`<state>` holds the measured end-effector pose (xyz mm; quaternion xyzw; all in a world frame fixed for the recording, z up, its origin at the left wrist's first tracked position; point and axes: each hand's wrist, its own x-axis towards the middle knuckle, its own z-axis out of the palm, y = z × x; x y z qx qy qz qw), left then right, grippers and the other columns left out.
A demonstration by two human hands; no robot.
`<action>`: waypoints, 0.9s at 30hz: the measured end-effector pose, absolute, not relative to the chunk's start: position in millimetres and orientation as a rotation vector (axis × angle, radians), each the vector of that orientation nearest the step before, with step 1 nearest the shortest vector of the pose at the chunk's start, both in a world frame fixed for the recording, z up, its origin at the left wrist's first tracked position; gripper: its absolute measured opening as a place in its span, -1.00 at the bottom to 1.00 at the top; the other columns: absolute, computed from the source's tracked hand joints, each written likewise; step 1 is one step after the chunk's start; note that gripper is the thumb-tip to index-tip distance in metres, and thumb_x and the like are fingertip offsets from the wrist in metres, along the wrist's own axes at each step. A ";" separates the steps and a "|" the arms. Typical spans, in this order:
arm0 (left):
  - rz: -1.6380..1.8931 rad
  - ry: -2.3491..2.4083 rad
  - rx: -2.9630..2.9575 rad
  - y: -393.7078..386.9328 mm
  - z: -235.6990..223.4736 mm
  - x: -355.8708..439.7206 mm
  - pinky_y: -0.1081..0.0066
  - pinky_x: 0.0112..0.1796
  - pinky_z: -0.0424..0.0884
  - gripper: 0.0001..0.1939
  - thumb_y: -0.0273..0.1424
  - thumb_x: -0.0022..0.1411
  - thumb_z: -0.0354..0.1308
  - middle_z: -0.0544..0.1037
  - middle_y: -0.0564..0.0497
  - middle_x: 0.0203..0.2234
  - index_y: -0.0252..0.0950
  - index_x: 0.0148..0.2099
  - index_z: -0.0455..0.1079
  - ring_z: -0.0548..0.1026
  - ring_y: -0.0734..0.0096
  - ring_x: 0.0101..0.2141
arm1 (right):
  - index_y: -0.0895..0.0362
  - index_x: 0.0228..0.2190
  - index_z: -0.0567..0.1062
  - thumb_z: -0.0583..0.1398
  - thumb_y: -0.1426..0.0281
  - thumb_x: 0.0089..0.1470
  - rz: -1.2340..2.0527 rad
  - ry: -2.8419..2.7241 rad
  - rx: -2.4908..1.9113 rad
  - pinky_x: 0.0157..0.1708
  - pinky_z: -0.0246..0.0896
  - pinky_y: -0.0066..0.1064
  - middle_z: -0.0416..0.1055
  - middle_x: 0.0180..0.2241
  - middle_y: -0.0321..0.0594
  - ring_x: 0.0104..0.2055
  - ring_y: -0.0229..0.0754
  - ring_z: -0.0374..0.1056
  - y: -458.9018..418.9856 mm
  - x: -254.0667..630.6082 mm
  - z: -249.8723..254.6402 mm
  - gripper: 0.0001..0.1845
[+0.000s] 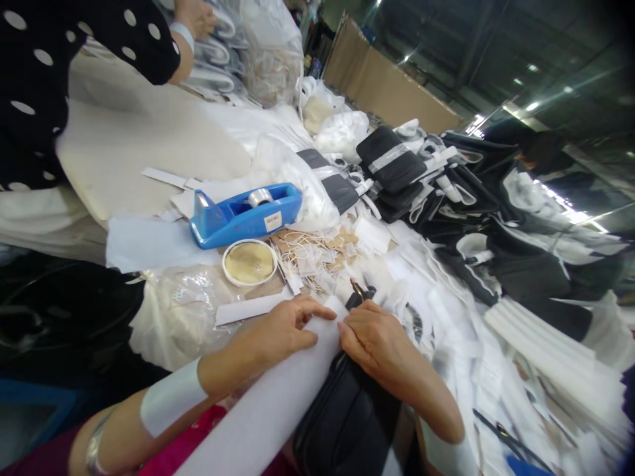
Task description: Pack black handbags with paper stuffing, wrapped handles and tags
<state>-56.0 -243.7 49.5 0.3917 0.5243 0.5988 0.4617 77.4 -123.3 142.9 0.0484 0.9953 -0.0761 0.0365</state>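
Note:
A long white sheet of soft wrapping material runs diagonally up from my lap. My left hand lies at its upper left edge, thumb and index finger stretched out and apart over it. My right hand is closed at the sheet's upper right end, around a black strap with a gold-coloured metal end sticking out beyond the fingers. What lies inside the right palm is hidden. Below that hand, a black bag with a zipped edge rests against the sheet, partly covered by the forearm.
A blue tape dispenser stands beyond my hands, near a round tub of yellowish paste and white-stringed tags. Black bags and white wrapping pile up at right. Another person's hand reaches toward plastic-wrapped goods at upper left.

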 end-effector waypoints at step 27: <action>1.042 1.302 1.653 -335.1 41.8 -75.7 0.19 0.24 0.10 -0.45 -0.44 0.25 0.15 0.20 -0.03 0.29 -0.08 0.27 0.23 0.21 0.16 0.25 | 0.14 -0.50 0.41 -0.01 0.45 0.25 0.208 2.826 0.014 -0.49 -0.24 -0.31 0.45 -0.54 -0.21 -0.49 -0.21 0.31 -116.7 60.5 123.3 -0.67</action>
